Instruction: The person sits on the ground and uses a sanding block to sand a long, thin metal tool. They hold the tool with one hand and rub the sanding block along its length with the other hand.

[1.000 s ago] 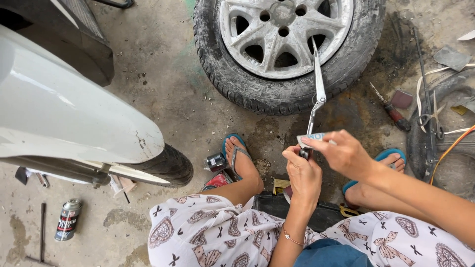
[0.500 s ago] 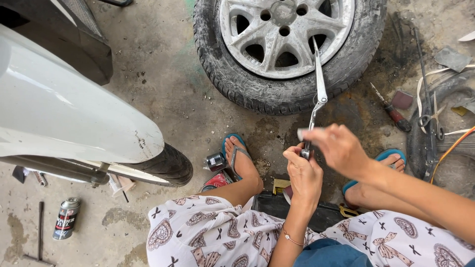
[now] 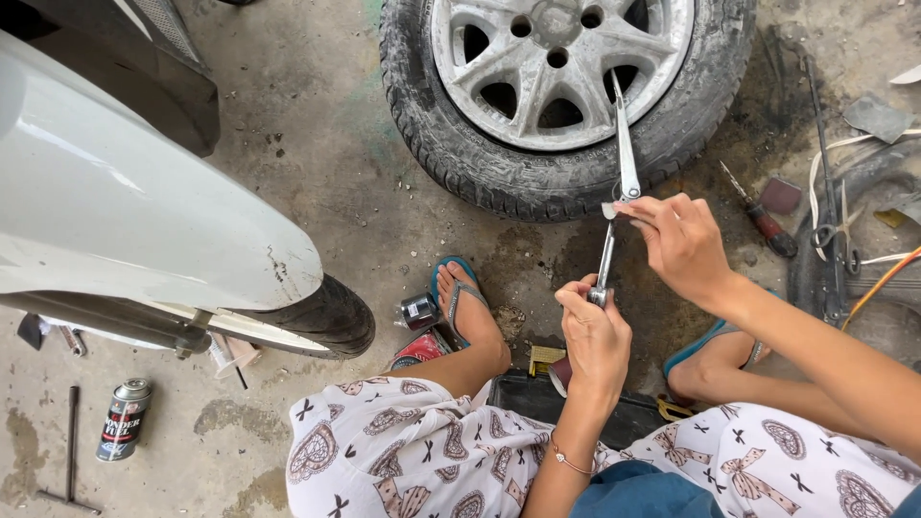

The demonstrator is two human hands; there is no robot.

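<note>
On stained concrete floor (image 3: 317, 163), wheel (image 3: 561, 91).

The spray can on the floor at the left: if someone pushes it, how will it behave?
The spray can is a cylinder lying on its side, so it would probably roll. Its metal body looks stiff. The rough concrete floor may stop it soon.

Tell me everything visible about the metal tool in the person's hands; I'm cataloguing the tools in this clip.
The metal tool is long, slim and silvery, seemingly steel, in two sections meeting near a ring-shaped part. Its upper length lies across the tyre and reaches the alloy rim. The left hand grips its lower end; the right hand pinches it at the middle, beside a small pale piece. It stands nearly upright in the view, tilted slightly.
</note>
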